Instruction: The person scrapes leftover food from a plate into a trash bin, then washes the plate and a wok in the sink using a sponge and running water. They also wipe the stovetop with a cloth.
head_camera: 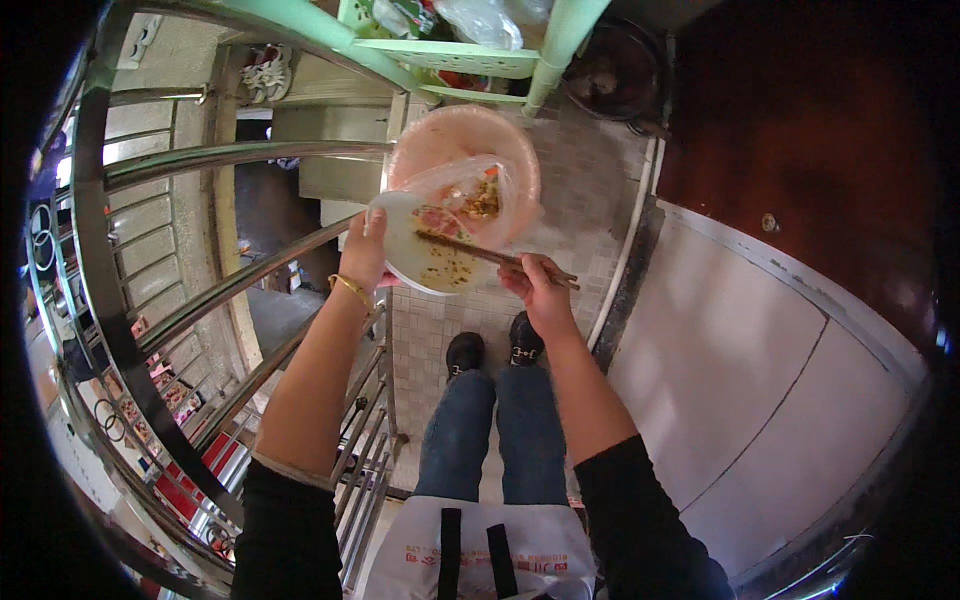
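Observation:
My left hand [367, 251] grips the rim of a white plate [397, 240], thumb on top, and holds it tilted over the near side of a pinkish waste bin [420, 142]. Pinkish food scraps [439, 221] and dark bits in thin liquid lie on the plate. In my right hand [538, 285] is a pair of brown chopsticks [480, 251], their tips touching the plate by the scraps. A clear plastic bag [510, 176] lines the bin, with mixed food waste [480, 201] inside it.
Metal railings [247, 154] run along the left, with a lower level visible beyond. A light green plastic rack [457, 56] holding bags stands behind the bin. A dark round pan [611, 75] is at the back right. A white wall panel [720, 360] and brown surface [795, 150] bound the right.

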Tool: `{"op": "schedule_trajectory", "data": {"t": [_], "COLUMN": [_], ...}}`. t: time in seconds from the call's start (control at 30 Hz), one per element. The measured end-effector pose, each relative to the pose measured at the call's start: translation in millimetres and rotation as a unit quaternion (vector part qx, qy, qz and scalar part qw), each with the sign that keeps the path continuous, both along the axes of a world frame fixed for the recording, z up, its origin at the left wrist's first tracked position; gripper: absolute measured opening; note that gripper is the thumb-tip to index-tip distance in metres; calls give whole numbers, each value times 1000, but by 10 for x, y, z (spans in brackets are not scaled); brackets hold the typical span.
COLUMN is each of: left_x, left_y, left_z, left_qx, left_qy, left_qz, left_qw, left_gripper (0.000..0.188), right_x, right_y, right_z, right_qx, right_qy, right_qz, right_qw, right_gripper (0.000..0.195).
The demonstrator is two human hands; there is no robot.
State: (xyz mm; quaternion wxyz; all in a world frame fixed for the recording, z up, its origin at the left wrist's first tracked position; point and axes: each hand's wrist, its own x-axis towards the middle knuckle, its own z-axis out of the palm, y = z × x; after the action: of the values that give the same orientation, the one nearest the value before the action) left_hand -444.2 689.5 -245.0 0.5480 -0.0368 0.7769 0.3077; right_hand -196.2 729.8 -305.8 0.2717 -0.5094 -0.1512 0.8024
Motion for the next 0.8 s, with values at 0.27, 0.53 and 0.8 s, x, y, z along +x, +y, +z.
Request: {"op": "schedule_trajectory", "data": {"t": [0.27, 0.53, 0.8], "left_x": [-10, 59, 120], "left_y": [-64, -38, -64], "left_z": [-4, 120, 66], "left_qx": [-2, -24, -14], "left_qy": [7, -2, -3], "left_qz": [13, -10, 4], "left_qw": [1000, 1000, 1000], "left_gripper": [52, 52, 52], "right_x": [132, -105, -216], "right_y": [63, -11, -26], "right_z": [-80, -46, -33], "right_qx": [40, 52, 66], "right_qy": [-91, -120, -136], "right_qz": [2, -28, -48], "right_qw": [995, 991, 987], "right_gripper": [23, 21, 15]}}
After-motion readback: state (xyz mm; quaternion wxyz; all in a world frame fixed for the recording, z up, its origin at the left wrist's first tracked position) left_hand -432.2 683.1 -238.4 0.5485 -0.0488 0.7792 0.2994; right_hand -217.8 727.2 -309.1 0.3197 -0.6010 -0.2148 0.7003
